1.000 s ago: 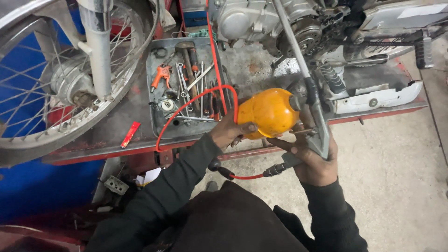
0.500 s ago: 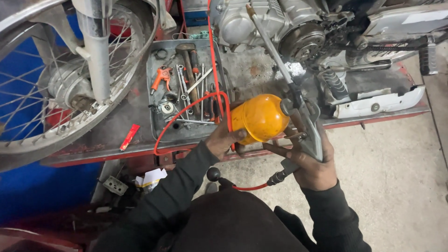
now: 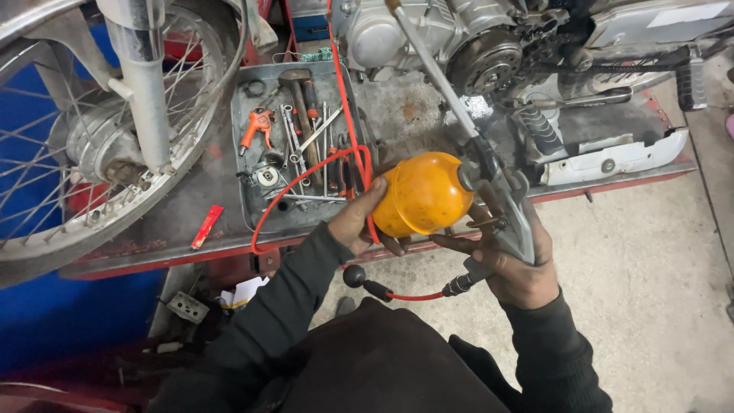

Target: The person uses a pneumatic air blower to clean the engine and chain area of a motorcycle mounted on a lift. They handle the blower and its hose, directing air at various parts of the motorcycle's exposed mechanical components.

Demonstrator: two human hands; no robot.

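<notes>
My left hand [image 3: 359, 220] cups the rear of an orange, rounded canister [image 3: 422, 194] belonging to a pneumatic spray gun. My right hand [image 3: 514, 264] grips the grey metal handle [image 3: 511, 220] of that gun, fingers around the trigger area. A long thin metal nozzle [image 3: 430, 65] runs from the gun up and left toward the motorcycle engine [image 3: 413, 34]. A thin red air hose [image 3: 306, 180] loops from the gun's base over the tool tray and back below my hands.
A grey tray of tools [image 3: 294, 145] with spanners, a hammer and orange pliers lies on the red lift platform [image 3: 153, 237]. The spoked front wheel [image 3: 99, 138] stands at left. A chain cover [image 3: 612, 157] rests at right. Concrete floor [image 3: 650, 291] lies below right.
The gun's nozzle has swung left and its tip has moved up toward the engine. My left hand shifted from under the canister to cupping its rear.
</notes>
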